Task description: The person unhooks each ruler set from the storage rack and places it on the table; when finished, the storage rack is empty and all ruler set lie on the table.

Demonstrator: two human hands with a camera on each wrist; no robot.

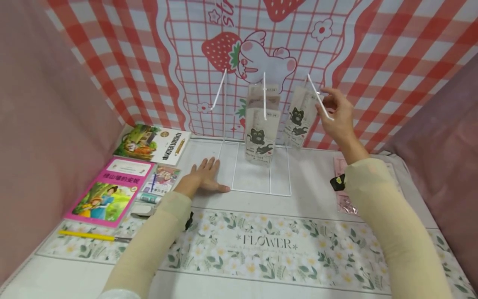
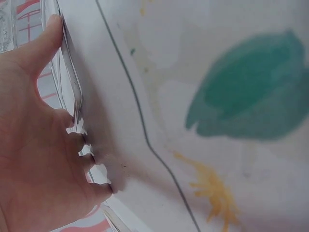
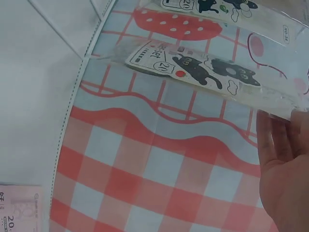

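A white wire display rack (image 1: 261, 193) stands on the table, with three hooks sticking out at its top. Its middle hook carries several clear packets of ruler sets (image 1: 261, 137) printed with black cats. At the right-hand hook (image 1: 317, 94), my right hand (image 1: 339, 114) pinches the top of another ruler set packet (image 1: 298, 116); the right wrist view shows fingers at that packet's (image 3: 203, 75) upper end. Nothing hangs on the left hook (image 1: 219, 89). My left hand (image 1: 205, 176) lies flat with spread fingers on the table, thumb touching the rack's base.
On the left lie a white picture book (image 1: 173, 145), a pink-edged book (image 1: 112, 193), a small card pack (image 1: 164, 178), a glue stick (image 1: 149, 197) and a yellow-handled paintbrush (image 1: 87, 235). A pink packet (image 1: 345, 203) lies under my right forearm. A checked curtain (image 1: 377, 62) hangs behind the rack.
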